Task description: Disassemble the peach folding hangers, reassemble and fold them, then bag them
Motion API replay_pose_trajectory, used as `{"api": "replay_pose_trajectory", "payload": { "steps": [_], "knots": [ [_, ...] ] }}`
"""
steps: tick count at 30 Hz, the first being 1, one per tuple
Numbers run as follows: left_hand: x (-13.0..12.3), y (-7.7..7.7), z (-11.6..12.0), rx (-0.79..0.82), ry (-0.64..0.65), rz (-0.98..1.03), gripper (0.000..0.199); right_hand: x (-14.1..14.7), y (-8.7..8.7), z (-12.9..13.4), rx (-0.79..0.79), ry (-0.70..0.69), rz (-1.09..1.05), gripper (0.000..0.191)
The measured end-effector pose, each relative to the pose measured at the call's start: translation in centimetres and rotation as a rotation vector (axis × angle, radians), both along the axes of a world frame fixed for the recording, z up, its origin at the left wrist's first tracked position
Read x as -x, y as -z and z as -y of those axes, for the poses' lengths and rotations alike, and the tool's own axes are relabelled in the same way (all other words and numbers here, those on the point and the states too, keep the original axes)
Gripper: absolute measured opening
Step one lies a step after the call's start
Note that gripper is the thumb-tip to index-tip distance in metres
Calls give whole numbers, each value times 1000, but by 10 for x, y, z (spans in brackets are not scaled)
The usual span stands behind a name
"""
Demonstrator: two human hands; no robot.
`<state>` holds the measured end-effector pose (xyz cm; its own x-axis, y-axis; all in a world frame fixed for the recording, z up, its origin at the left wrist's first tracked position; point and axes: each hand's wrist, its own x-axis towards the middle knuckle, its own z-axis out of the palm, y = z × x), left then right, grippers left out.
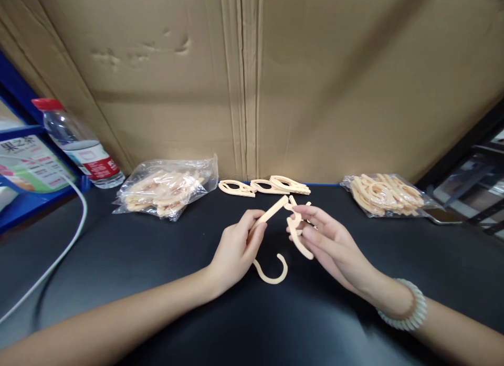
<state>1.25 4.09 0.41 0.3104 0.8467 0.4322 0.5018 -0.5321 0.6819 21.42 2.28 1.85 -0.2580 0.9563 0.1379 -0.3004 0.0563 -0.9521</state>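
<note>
My left hand point(236, 245) is closed around a straight beige bar point(271, 213), apparently an arm of a plastic folding hanger. A beige hook point(272, 276) curves out below that hand, over the black table; whether it joins the bar is hidden by my fingers. In my right hand point(331, 240), thumb and fingers pinch a curved beige hanger piece point(299, 240). Its upper end lies close to the tip of the bar, and I cannot tell if the two are joined. A pale green coiled band point(407, 305) circles my right wrist.
Several folded beige hangers point(236, 187) lie along the cardboard wall point(315, 93). Clear bags of beige hangers rest at the left point(169, 187) and right point(388, 194). A red-capped bottle point(84, 145) leans near a blue rack point(19, 208), with a white cable point(74, 234) in front.
</note>
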Motion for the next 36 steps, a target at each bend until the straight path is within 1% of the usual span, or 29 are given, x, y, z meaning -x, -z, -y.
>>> {"api": "replay_pose_trajectory", "payload": {
  "steps": [1, 3, 5, 8, 11, 15, 16, 18, 21, 23, 27, 31, 34, 35, 36],
  "knots": [
    [0, 0, 0, -2, 8, -17, 16, 0, 2, -2, 13, 61, 19, 29],
    [1, 1, 1, -17, 28, -50, 15, -1, 6, -4, 40, 137, 63, 27],
    [1, 3, 1, -55, 36, -78, 14, -1, 9, -6, 72, 120, 127, 29],
    [1, 5, 0, -129, 13, -153, 17, 0, 12, -6, 95, -19, 270, 38],
    [0, 7, 1, -246, 12, -302, 16, 1, 10, -4, 114, -131, 383, 44],
    [0, 7, 2, -515, 33, -536, 14, -1, 7, -2, 236, -277, 396, 48],
    [1, 7, 2, -564, 46, -589, 14, -1, 6, -2, 263, -322, 390, 48],
    [2, 6, 1, -604, 84, -680, 16, -2, 6, -2, 303, -397, 375, 50],
    [3, 4, 1, -568, 138, -783, 21, -2, 6, -3, 323, -429, 401, 49],
    [2, 1, 2, -521, 169, -831, 19, -1, 6, -1, 298, -398, 464, 46],
    [0, -6, 5, -393, 208, -884, 16, 0, 4, 5, 204, -293, 599, 35],
    [-1, -8, 7, -319, 207, -810, 25, 0, 5, 9, 66, -184, 705, 31],
    [-1, -6, 7, -284, 213, -711, 29, 0, 8, 11, -31, -147, 763, 32],
    [-1, -6, 7, -250, 215, -664, 29, -1, 9, 11, -94, -135, 791, 33],
    [-1, -5, 6, -196, 209, -605, 29, -1, 10, 13, -192, -113, 834, 33]
  ]
}}
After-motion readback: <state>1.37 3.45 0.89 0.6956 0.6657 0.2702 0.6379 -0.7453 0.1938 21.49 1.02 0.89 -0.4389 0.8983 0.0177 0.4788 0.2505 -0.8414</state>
